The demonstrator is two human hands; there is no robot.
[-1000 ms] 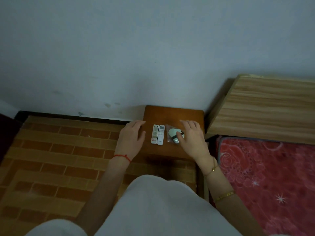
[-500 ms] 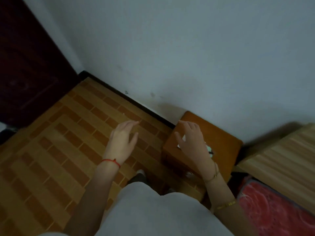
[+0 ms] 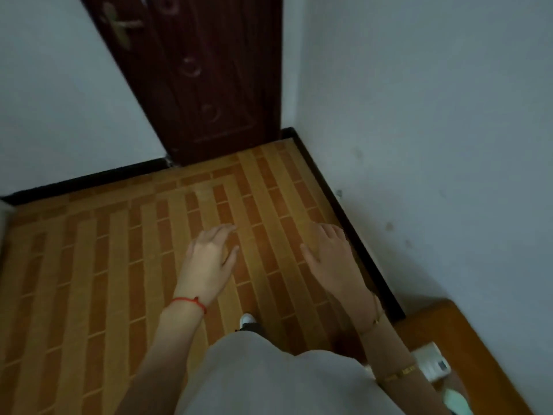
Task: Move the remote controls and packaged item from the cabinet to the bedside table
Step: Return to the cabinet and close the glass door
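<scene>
My left hand point(image 3: 209, 262) and my right hand point(image 3: 335, 259) hover over the tiled floor, both empty with fingers spread. The brown bedside table point(image 3: 478, 345) shows at the lower right corner. On it lie the white remote controls point(image 3: 434, 362), partly hidden behind my right forearm. A pale green piece of the packaged item point(image 3: 457, 399) peeks out at the bottom edge. Both hands are well away from the table, to its left.
A dark red door point(image 3: 203, 79) with a brass handle point(image 3: 119, 25) stands closed ahead. White walls meet at the corner, with a black skirting board point(image 3: 353, 214) along the floor. My shoe tip point(image 3: 247, 319) shows below my light clothing.
The view has swung left, away from the bedside table toward the door. Both hands have come off the table and its items and now hang empty over the floor.
</scene>
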